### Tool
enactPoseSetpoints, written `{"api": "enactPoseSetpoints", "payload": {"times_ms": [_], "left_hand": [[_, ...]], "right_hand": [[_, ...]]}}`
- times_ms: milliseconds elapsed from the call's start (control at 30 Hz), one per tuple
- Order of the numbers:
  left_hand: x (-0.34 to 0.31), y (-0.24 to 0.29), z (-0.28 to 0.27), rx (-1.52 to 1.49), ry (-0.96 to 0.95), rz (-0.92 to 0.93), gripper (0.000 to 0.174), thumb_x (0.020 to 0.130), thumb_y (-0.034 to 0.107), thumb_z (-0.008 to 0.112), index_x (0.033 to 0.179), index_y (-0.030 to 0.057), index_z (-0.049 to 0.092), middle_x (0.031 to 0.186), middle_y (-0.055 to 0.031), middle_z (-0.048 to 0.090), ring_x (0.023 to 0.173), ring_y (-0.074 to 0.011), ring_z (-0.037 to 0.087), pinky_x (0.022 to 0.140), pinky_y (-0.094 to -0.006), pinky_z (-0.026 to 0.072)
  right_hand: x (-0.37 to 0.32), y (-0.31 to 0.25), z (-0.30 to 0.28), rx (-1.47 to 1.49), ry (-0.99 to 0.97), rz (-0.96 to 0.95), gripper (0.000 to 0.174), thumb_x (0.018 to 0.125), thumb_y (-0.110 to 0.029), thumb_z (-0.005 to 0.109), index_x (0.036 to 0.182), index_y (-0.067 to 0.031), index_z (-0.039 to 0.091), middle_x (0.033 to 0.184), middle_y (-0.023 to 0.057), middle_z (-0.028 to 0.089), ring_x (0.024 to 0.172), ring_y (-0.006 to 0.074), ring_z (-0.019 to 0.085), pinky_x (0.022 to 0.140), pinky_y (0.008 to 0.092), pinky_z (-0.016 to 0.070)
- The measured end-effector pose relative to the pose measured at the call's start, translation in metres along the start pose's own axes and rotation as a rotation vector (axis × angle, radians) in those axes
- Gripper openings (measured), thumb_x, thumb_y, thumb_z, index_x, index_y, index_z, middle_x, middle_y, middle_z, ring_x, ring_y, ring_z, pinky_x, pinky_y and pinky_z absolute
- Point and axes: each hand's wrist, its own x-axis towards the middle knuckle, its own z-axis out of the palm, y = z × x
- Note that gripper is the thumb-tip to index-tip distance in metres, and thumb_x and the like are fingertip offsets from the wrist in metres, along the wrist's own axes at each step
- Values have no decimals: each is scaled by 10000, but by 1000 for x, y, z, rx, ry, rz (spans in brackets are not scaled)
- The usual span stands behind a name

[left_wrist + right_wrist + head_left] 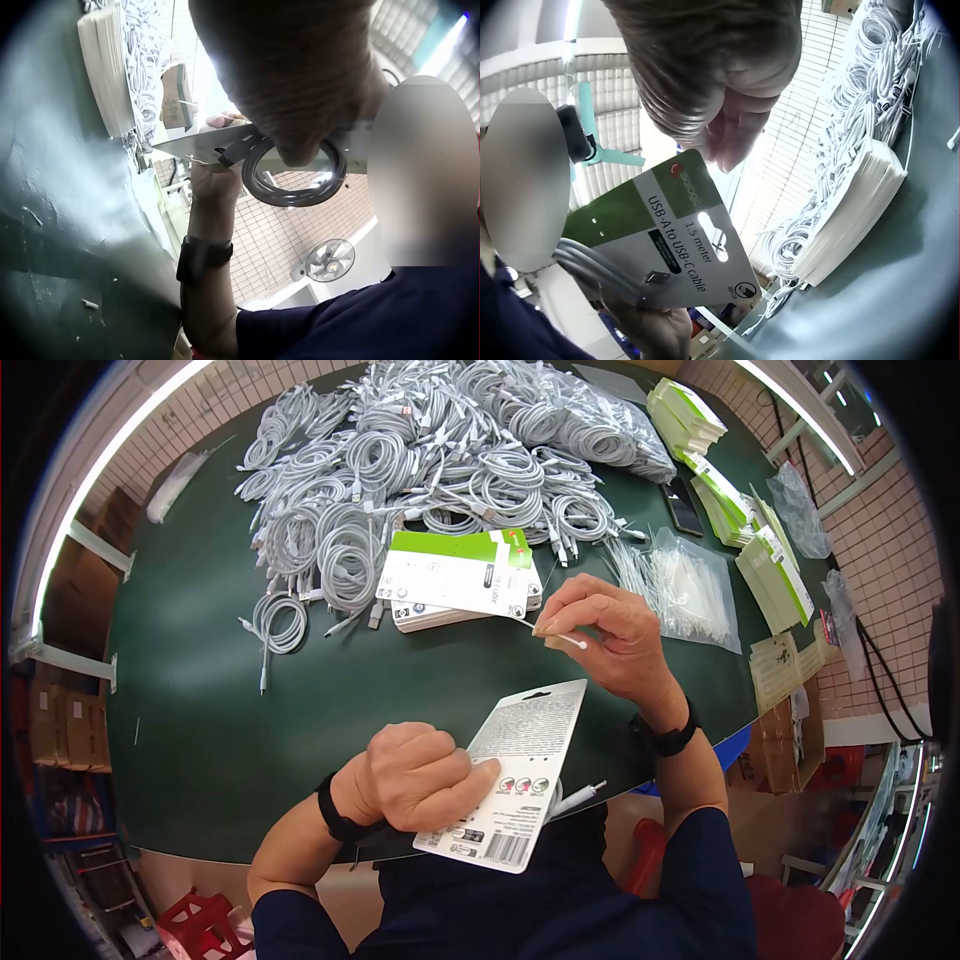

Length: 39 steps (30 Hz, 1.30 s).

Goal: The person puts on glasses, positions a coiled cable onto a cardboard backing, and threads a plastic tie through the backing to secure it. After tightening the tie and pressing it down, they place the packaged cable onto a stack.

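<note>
My left hand (420, 775) grips a packaging card (530, 735), its thumb pressed on the printed back. The card is tilted above the table's near edge. On its green-and-white front, the right wrist view reads "1.5 meter USB-A to USB-C cable". A coiled cable (281, 201) is held against that front by the left fingers; one plug (580, 797) sticks out past the card's side. My right hand (615, 635), above and right of the card's hanging slot, pinches a thin white cable tie (574, 642) between thumb and fingers.
A big heap of coiled cables (400, 470) covers the table's far side. Before it lies a stack of cards (450, 575). To the right are a clear bag of cable ties (695, 595), a phone (683, 508) and more card stacks (775, 575). One coil (278, 625) lies apart at left.
</note>
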Motion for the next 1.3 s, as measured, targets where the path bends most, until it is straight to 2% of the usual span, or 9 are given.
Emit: {"api": "enactPoseSetpoints", "payload": {"times_ms": [233,267,333,500,733,833,1033,1200,1300], "left_hand": [[1,5,2,-11,-31,46,321,767,142,744,1048,-7,700,659,48,489,541,-84,456,436,-260,326],[-3,8,2,-37,-59,13,409,723,152,795,1099,24,697,679,32,499,563,-91,450,461,-257,320],[-5,11,3,-34,-57,12,414,722,162,797,1101,23,702,682,33,499,566,-87,450,461,-254,324],[-2,10,2,-19,-37,40,408,719,185,790,1091,33,721,675,37,483,572,-75,444,460,-236,315],[-4,10,4,-12,-47,40,447,690,186,782,1109,41,729,668,43,476,570,-72,442,460,-234,310],[-4,9,4,-11,-45,44,435,700,190,783,1106,42,729,670,45,481,571,-73,447,463,-235,312],[-2,9,4,1,-39,45,421,716,198,793,1102,44,726,676,40,503,588,-81,475,474,-237,330],[-2,11,3,26,-38,18,411,719,202,804,1094,53,726,695,24,550,611,-95,516,488,-239,382],[-2,12,2,59,-36,3,395,727,202,809,1091,73,728,712,14,580,624,-110,545,521,-238,436]], "right_hand": [[7,-35,14,483,6,198,136,912,99,715,1027,35,685,1015,166,727,873,186,736,732,277,598],[10,-41,16,450,-20,179,131,906,95,723,1017,34,688,996,162,734,856,184,739,720,275,596],[15,-51,20,372,-72,139,123,895,87,739,996,34,694,957,154,749,821,180,745,695,272,593],[15,-61,30,318,-100,141,107,833,71,735,909,13,686,825,201,733,701,217,703,594,294,536],[12,-58,34,314,-150,135,134,793,55,785,871,-4,693,844,201,770,673,240,730,603,317,538],[12,-56,34,312,-156,134,142,786,56,791,871,-8,698,836,196,770,681,244,740,605,322,542],[9,-58,37,299,-145,155,163,764,79,730,893,-20,736,850,101,777,752,236,764,663,299,599],[7,-57,38,305,-192,154,142,763,50,735,870,-42,718,840,91,756,717,241,739,627,303,575],[9,-57,34,318,-321,173,138,762,35,741,862,-53,709,826,74,725,692,243,705,597,317,539]]}}
